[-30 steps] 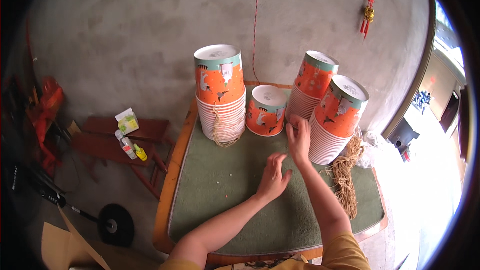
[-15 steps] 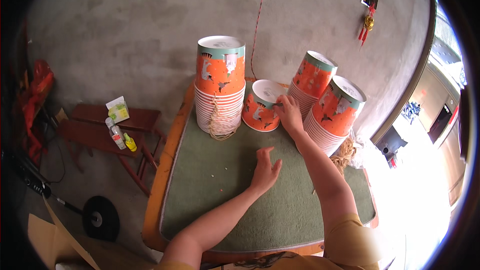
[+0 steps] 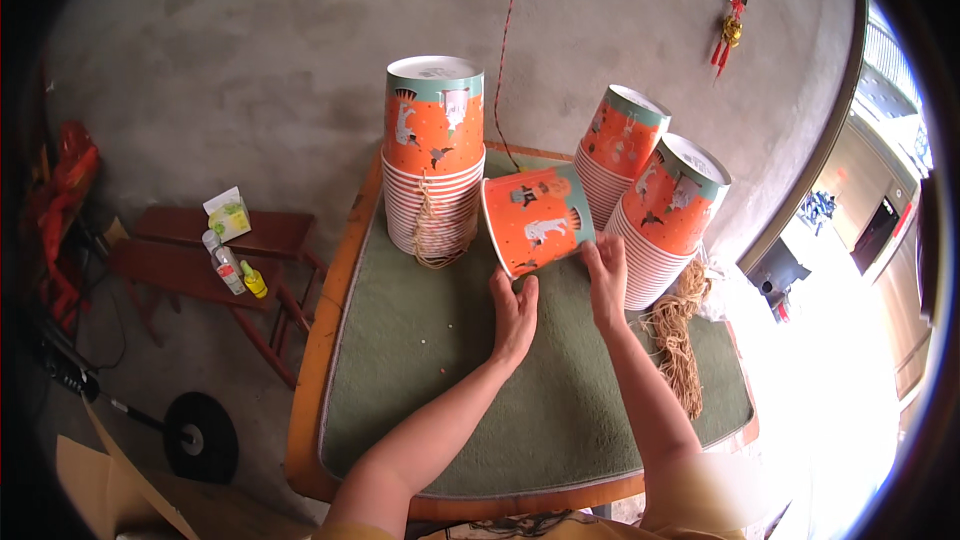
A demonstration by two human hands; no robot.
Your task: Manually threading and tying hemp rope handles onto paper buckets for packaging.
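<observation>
An orange paper bucket (image 3: 540, 218) with a teal band and animal drawings is tilted on its side above the table, its white rim toward the left. My right hand (image 3: 607, 275) pinches it at the lower edge of its base. Just under the rim, my left hand (image 3: 515, 318) has thumb and fingers apart; whether they touch the rim I cannot tell. A tall stack of matching upside-down buckets (image 3: 433, 155) stands to the left, with a loop of twine (image 3: 428, 225) hanging against it. Two more stacks, a farther one (image 3: 628, 140) and a nearer one (image 3: 672, 215), stand at the right.
Green cloth covers the wooden-edged table (image 3: 450, 420). A bundle of twine (image 3: 680, 350) lies by the right stack, near a clear plastic bag (image 3: 714, 302). Left of the table, a red-brown bench (image 3: 180, 265) holds bottles and a tissue pack. A grey wall rises behind.
The bucket that stood upside down between the stacks has been lifted and tipped onto its side by my right hand. My left hand has moved up toward its rim.
</observation>
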